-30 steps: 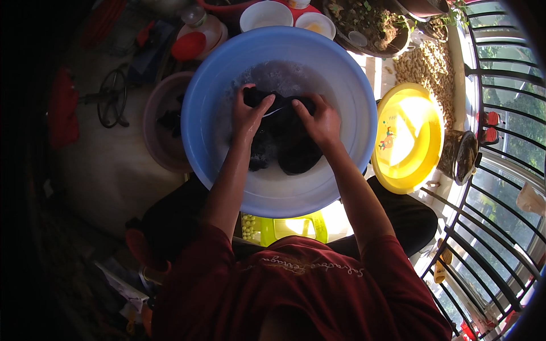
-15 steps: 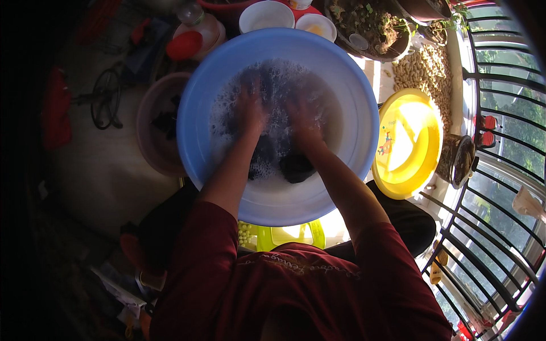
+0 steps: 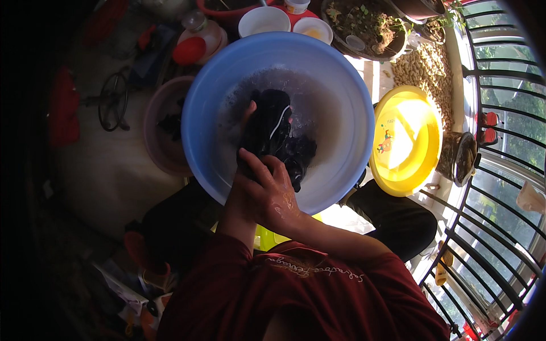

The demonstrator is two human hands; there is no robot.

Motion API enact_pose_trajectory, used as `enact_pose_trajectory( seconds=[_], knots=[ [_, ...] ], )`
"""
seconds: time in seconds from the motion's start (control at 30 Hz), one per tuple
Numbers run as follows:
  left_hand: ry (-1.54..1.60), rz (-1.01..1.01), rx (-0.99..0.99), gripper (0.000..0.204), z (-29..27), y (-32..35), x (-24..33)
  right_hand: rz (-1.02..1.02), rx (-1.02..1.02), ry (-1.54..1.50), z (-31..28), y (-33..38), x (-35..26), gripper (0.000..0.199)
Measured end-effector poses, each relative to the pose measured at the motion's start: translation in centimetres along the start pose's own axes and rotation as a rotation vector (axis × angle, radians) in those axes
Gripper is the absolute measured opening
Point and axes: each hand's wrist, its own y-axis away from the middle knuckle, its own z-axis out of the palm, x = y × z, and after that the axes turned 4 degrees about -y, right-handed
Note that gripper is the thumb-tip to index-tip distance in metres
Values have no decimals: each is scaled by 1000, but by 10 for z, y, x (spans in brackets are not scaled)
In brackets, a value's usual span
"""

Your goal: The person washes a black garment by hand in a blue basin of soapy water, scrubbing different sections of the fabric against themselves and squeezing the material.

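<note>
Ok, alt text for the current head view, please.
The left hand grips a bunched black cloth, right hand at its lower end, over a blue basin of cloudy water. A yellow basin stands right, a pinkish basin left.

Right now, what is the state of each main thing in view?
Black cloth: bunched, in the hands
Left hand: mostly hidden by cloth
Right hand: glistening, at the cloth's edge
Blue basin: holding sudsy water
Yellow basin: partly sunlit
Pinkish basin: holding dark items

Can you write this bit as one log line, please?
left hand: mostly hidden by dark cloth | right hand: touching cloth's near edge | place: over blue basin | water: cloudy, some suds
</note>
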Motion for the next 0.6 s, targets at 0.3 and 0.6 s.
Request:
enact_pose_trajectory(
  seconds=[0.3,0.6],
  knots=[
    [-18,97,61,46,3,8,-22,93,168,54,8,-18,34,72],
    [-457,555,786,40,-24,-9,-34,489,296,-272,-13,-57,89,50]
  ],
)
